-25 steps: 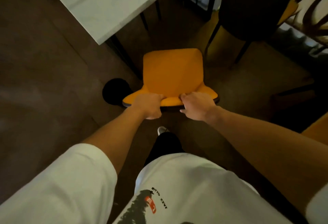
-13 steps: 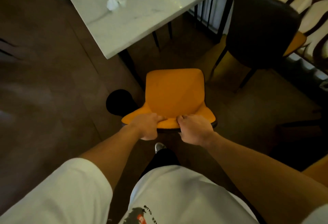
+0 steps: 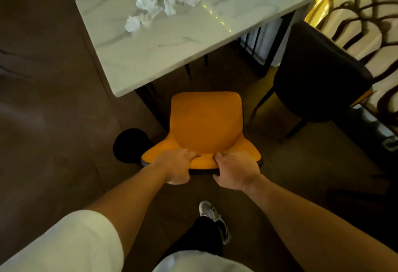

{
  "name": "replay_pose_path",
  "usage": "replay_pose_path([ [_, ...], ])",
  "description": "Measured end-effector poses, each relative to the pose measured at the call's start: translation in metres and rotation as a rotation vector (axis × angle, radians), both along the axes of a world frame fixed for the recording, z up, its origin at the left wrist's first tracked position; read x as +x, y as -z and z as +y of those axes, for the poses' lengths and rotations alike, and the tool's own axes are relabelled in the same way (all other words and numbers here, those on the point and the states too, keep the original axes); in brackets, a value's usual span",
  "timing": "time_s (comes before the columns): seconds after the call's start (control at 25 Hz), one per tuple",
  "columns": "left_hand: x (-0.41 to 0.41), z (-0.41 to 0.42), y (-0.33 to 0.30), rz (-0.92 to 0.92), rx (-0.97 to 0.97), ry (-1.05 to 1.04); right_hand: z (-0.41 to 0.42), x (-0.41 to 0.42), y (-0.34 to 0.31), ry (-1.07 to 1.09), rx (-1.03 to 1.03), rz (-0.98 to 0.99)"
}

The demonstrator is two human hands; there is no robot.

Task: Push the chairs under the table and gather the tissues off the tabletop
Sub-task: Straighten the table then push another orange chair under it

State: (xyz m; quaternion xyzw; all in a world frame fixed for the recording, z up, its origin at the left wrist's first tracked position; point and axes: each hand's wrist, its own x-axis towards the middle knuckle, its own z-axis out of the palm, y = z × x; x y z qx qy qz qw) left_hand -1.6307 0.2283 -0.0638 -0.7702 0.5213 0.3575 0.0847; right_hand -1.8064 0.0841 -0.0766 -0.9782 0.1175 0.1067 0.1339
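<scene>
Orange chair (image 3: 205, 125) stands just short of the marble table (image 3: 150, 56). The left hand (image 3: 175, 167) and right hand (image 3: 237, 169) both grip its backrest's top edge. Crumpled tissues (image 3: 150, 10) lie well beyond them on the tabletop.

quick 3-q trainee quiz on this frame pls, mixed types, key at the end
1. True or false: the orange chair already sits fully under the marble table.
2. What does each hand grip? A) a tissue B) the top edge of the orange chair's backrest C) the black chair
3. Fill in: the crumpled tissues lie on the ____.

Key:
1. False. Its seat lies clear of the table edge.
2. B. The left hand and the right hand both curl over that edge.
3. Tabletop; none gathered yet.
</scene>
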Motion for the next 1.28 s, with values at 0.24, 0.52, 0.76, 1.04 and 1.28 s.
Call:
replay_pose_path([
  [0.24, 0.009, -0.040, -0.010, 0.059, -0.014, -0.073, -0.048, 0.019, -0.002, -0.061, -0.011, 0.048],
  [0.52, 0.009, -0.058, -0.002, 0.053, -0.078, -0.128, -0.079, 0.028, 0.006, -0.133, -0.073, 0.055],
  [0.76, 0.005, -0.066, -0.010, 0.061, -0.056, -0.150, -0.093, 0.033, 0.006, -0.214, -0.061, 0.040],
  [1.04, -0.030, -0.091, -0.026, 0.033, -0.032, -0.293, -0.129, 0.023, 0.002, -0.316, 0.033, 0.056],
  [1.28, -0.084, -0.123, -0.023, -0.020, 0.006, -0.384, -0.178, 0.000, -0.002, -0.468, 0.028, 0.116],
])
